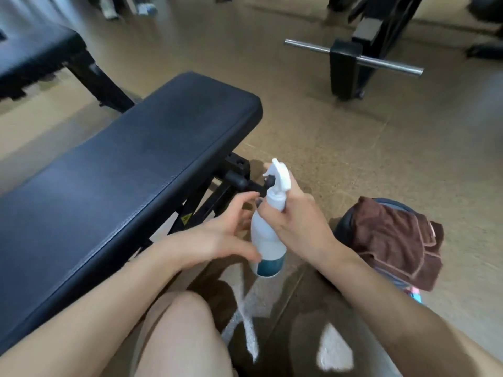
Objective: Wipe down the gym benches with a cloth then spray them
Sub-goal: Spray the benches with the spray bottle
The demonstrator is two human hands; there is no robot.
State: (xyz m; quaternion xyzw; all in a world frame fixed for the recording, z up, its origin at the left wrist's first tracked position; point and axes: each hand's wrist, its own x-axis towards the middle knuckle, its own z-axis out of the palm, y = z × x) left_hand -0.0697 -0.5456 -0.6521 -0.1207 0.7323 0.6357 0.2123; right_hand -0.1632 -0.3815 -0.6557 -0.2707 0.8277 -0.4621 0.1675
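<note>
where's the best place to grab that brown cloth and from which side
Pinch the brown cloth at its upper folded edge, coming down from above with the left hand, which looks free. The cloth is draped in loose folds over a dark rounded object, so the raised fold gives fingers purchase. The right hand grips the spray bottle.

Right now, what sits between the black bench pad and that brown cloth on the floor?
In the head view, the white spray bottle sits between the bench pad and the brown cloth, gripped at its neck by the right hand, the left hand touching its side.
</note>
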